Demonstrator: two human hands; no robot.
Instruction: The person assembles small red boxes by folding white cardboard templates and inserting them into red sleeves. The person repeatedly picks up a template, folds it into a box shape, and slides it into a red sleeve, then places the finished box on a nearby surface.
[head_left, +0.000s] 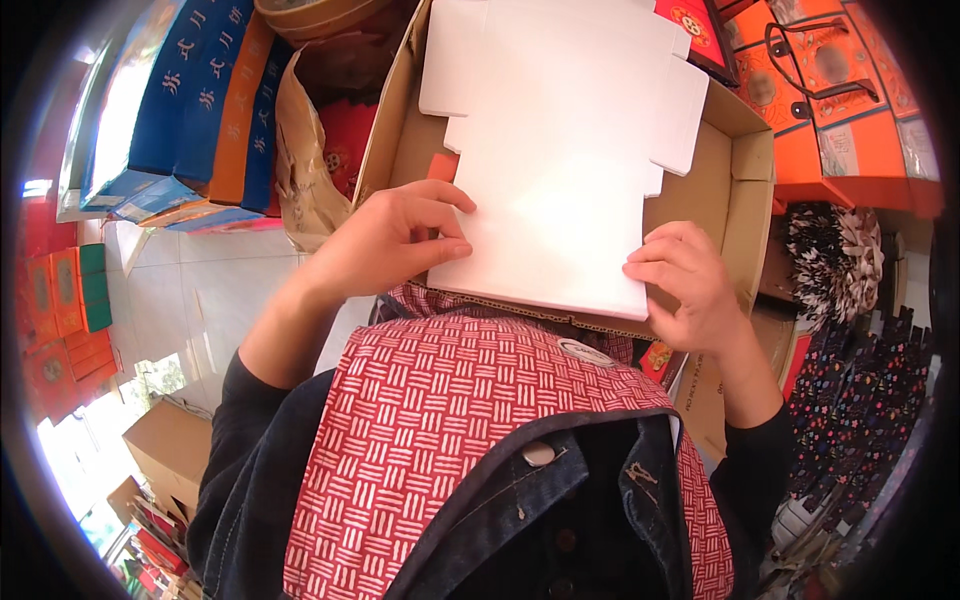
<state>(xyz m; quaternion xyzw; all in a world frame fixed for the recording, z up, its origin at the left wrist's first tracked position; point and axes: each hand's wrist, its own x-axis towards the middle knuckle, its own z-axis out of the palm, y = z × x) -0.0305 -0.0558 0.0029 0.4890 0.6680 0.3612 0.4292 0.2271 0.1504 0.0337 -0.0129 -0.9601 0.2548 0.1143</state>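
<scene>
A white die-cut cardboard box blank (560, 160) lies flat across an open brown carton (735, 180) in front of me, its notched flaps toward the far side. At its left edge is my left hand (400, 235), fingers bent and thumb and forefinger tips on the white surface. My right hand (690, 285) closes on the near right edge, fingertips on top and thumb lower down by the corner. A bit of red card (443, 166) shows inside the carton beside the blank. The rest of the carton's contents is hidden under the white card.
Tall blue and orange boxes (195, 110) stand at the far left, beside a crumpled brown paper bag (300, 150) with red packets. Orange gift boxes (840, 130) are stacked at the far right, with eyeglasses (825, 60) on them. A brown carton (170, 450) sits at the lower left.
</scene>
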